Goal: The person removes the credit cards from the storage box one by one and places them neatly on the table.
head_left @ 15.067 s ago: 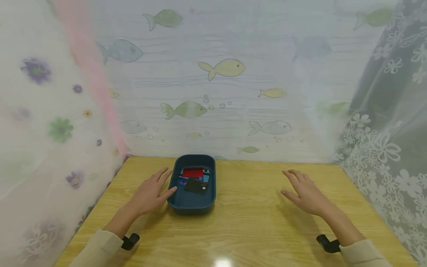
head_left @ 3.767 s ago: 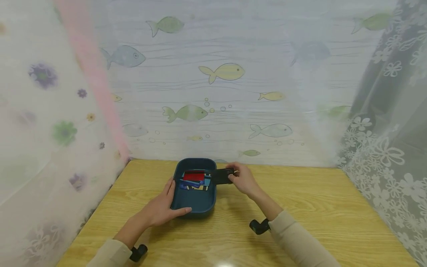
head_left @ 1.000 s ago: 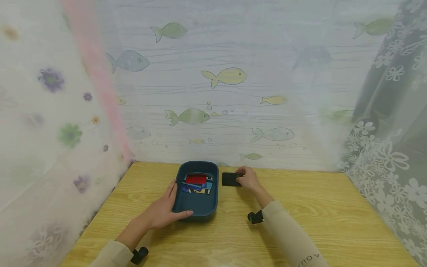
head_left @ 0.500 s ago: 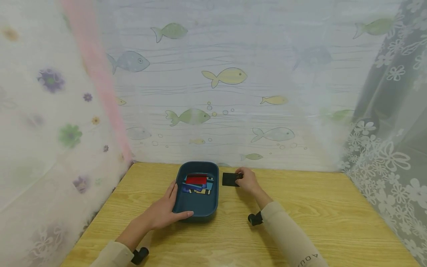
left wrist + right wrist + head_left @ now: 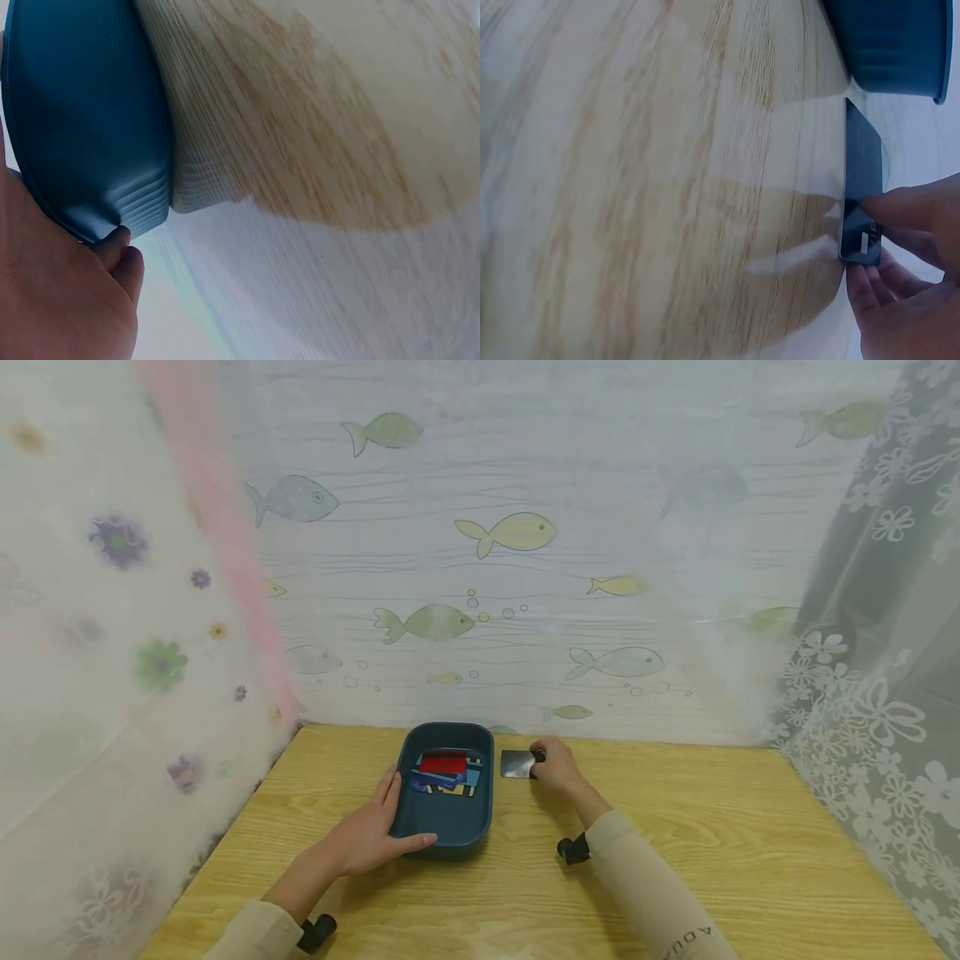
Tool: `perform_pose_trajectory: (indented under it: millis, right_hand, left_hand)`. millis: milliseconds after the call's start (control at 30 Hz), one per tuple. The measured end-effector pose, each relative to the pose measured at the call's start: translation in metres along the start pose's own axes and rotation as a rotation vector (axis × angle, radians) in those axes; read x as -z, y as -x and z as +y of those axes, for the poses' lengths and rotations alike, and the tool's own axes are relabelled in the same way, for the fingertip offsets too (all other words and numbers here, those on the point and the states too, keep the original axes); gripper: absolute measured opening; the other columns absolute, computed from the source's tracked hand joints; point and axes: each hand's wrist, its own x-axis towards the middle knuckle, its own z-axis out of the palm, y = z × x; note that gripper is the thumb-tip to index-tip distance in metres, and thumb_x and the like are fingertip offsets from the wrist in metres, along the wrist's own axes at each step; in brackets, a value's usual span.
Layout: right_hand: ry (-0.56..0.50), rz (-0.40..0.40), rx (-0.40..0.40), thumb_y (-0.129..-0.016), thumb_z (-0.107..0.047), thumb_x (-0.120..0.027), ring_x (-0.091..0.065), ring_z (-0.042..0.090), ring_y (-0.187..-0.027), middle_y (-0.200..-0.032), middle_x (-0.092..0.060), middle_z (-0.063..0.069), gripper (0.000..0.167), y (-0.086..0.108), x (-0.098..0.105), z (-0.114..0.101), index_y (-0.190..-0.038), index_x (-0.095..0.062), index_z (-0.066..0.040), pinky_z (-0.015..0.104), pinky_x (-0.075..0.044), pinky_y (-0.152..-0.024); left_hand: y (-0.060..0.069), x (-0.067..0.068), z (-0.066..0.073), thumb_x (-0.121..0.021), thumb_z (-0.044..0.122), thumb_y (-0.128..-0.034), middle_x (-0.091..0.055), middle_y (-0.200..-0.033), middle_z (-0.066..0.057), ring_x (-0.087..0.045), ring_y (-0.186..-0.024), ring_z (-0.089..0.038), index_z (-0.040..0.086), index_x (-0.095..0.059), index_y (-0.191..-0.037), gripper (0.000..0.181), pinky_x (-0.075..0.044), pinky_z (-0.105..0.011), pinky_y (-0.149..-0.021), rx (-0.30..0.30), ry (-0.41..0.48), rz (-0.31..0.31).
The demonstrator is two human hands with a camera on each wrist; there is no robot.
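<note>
A dark blue plastic tray (image 5: 442, 822) stands on the table, with several cards inside; a red card (image 5: 444, 764) lies uppermost. My left hand (image 5: 363, 835) holds the tray's near left corner, fingers along the outer left wall and thumb over the near rim. To the right of the tray is a black bank card (image 5: 517, 764) with a chip, its face shining with glare. My right hand (image 5: 558, 768) pinches the card's right end between thumb and fingers. In the right wrist view the black card (image 5: 862, 169) is close to the tabletop; I cannot tell whether it lies fully flat.
The wooden table (image 5: 675, 843) reaches back to a fish-print curtain (image 5: 517, 610). Flowered sheets hang at the left and right sides. A black wrist camera (image 5: 573, 850) sits on the right wrist, another on the left.
The black card has come out of the tray and down to the right of it, in my right hand. Over the last second it barely moves; its face now catches glare.
</note>
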Motion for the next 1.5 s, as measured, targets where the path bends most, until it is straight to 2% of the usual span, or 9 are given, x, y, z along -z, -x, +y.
perform_pose_trajectory:
  millis: [200, 767, 1167, 1500]
  right_hand:
    - [0.046, -0.023, 0.004, -0.092, 0.009, -0.063, -0.054, 0.045, -0.128, -0.131, -0.062, 0.028, 0.038, -0.002, 0.0, 0.001, -0.13, -0.061, 0.013, 0.054, -0.047, -0.104]
    - [0.081, -0.048, 0.019, -0.091, 0.008, -0.062, -0.055, 0.047, -0.126, -0.128, -0.063, 0.028, 0.035, -0.006, -0.002, 0.007, -0.125, -0.064, 0.014, 0.054, -0.047, -0.103]
    - [0.045, -0.065, 0.012, -0.094, 0.004, -0.064, -0.053, 0.046, -0.128, -0.132, -0.06, 0.028, 0.036, -0.003, -0.002, 0.012, -0.129, -0.062, 0.012, 0.055, -0.045, -0.105]
    - [-0.008, -0.087, 0.04, -0.099, -0.002, -0.064, -0.052, 0.047, -0.126, -0.136, -0.054, 0.027, 0.039, 0.008, 0.01, 0.004, -0.135, -0.056, 0.009, 0.056, -0.045, -0.104]
  left_hand:
    - [0.0, 0.0, 0.0, -0.06, 0.083, -0.0818, 0.006, -0.172, -0.008, -0.046, -0.14, -0.041, 0.009, 0.002, -0.165, 0.127, -0.045, -0.057, -0.104, -0.004, 0.0, 0.0]
    - [0.002, 0.001, 0.002, -0.06, 0.084, -0.0803, 0.006, -0.172, -0.01, -0.044, -0.141, -0.042, 0.008, 0.001, -0.165, 0.13, -0.044, -0.057, -0.106, 0.001, 0.004, 0.005]
    - [0.001, -0.001, 0.001, -0.059, 0.086, -0.0795, 0.005, -0.172, -0.01, -0.044, -0.142, -0.042, 0.008, 0.002, -0.165, 0.131, -0.044, -0.057, -0.106, -0.006, 0.0, 0.003]
    - [0.0, 0.0, 0.001, -0.061, 0.082, -0.0819, 0.006, -0.172, -0.01, -0.04, -0.144, -0.043, 0.008, 0.003, -0.165, 0.128, -0.042, -0.058, -0.108, 0.0, 0.006, -0.004]
